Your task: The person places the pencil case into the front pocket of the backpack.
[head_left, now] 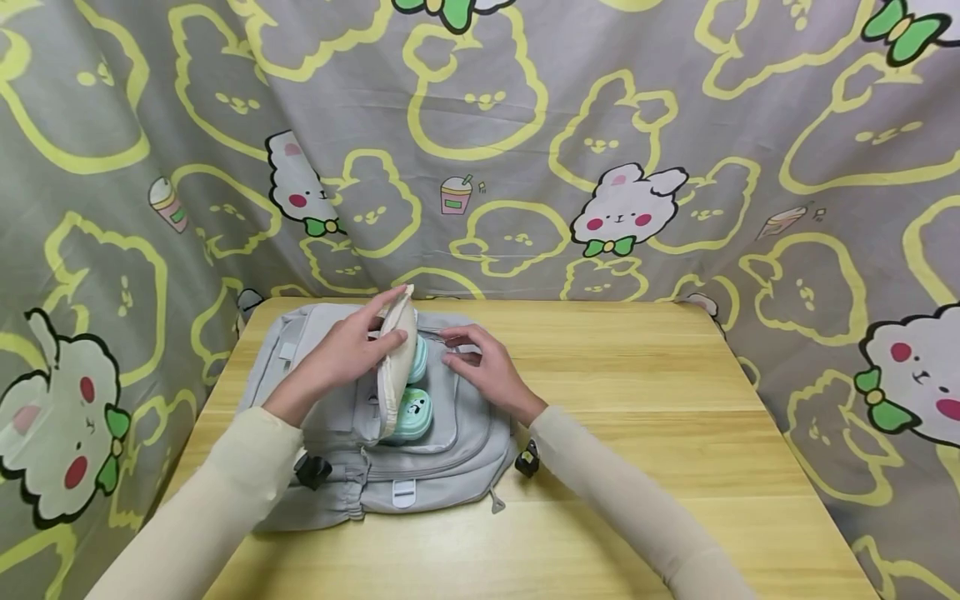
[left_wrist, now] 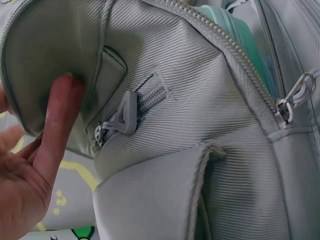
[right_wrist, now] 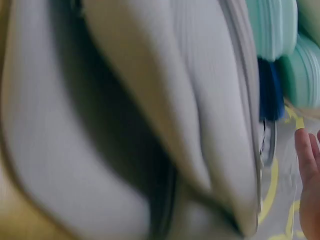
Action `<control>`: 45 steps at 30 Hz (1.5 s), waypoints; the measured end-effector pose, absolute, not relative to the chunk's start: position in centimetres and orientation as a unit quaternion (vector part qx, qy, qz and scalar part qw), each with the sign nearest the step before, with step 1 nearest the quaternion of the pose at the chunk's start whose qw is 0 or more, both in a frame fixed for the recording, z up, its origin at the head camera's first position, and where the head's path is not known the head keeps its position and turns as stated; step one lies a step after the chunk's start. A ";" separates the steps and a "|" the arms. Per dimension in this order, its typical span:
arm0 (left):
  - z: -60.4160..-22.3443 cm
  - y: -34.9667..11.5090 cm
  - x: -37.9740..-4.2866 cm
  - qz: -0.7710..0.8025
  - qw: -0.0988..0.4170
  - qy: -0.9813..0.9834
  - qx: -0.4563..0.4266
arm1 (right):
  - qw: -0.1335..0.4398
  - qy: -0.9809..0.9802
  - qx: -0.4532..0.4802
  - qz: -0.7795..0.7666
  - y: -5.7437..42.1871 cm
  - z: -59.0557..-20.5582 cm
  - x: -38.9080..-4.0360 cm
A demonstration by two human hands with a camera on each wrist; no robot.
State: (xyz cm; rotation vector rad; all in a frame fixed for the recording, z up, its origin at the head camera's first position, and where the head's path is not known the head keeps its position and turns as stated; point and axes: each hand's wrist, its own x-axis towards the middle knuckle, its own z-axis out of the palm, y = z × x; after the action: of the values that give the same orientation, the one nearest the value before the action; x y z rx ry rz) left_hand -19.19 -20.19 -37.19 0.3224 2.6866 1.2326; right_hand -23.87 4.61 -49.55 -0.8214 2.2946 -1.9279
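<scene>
A grey backpack [head_left: 465,467] lies on the table with its front pocket unzipped. My left hand [head_left: 341,350] holds the upright pocket flap [head_left: 397,367] by its upper part, thumb on one side and fingers at the edge. The left wrist view shows the flap's outer fabric [left_wrist: 185,110], a zipper pull [left_wrist: 127,112] and fingers against the cloth. Inside the pocket sit mint-green cases [head_left: 412,415], one with a cartoon face. My right hand [head_left: 491,367] is at the pocket's other side, fingers extended, nothing visible in its grasp. A dark blue item [right_wrist: 270,90] shows beside the mint cases [right_wrist: 272,27].
The wooden table [head_left: 637,400] extends to the right of the backpack. Black buckles [head_left: 311,471] are at the bag's near side, and a zipper pull [head_left: 497,502] hangs onto the table. A patterned grey curtain [head_left: 517,183] surrounds the back and sides.
</scene>
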 end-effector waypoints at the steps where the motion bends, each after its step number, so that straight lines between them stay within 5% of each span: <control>1: -37.3 -20.1 -19.2 0.414 0.087 0.900 0.103 | 0.014 0.742 -0.257 -0.618 5.1 -49.6 -24.0; 14: -38.7 -18.7 -19.8 0.343 0.057 0.926 0.148 | -0.036 0.796 -0.208 -0.567 12.4 -50.2 -26.9; 23: -39.9 -15.8 -19.4 0.167 0.101 0.967 0.160 | -0.035 0.833 -0.173 -0.523 16.7 -50.2 -28.3; 29: -41.3 -14.3 -19.6 0.070 0.144 0.977 0.141 | -0.028 0.865 -0.169 -0.471 18.1 -50.2 -29.0; 45: -40.9 -14.4 -19.7 0.007 0.130 0.983 0.130 | -0.014 0.924 -0.137 -0.357 19.3 -49.2 -32.0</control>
State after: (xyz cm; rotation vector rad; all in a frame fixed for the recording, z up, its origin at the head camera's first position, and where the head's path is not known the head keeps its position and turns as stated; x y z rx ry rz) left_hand -19.65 -14.39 -40.88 0.3788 2.8548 0.0194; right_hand -32.02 19.32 -49.19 -0.4351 2.9278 -1.1320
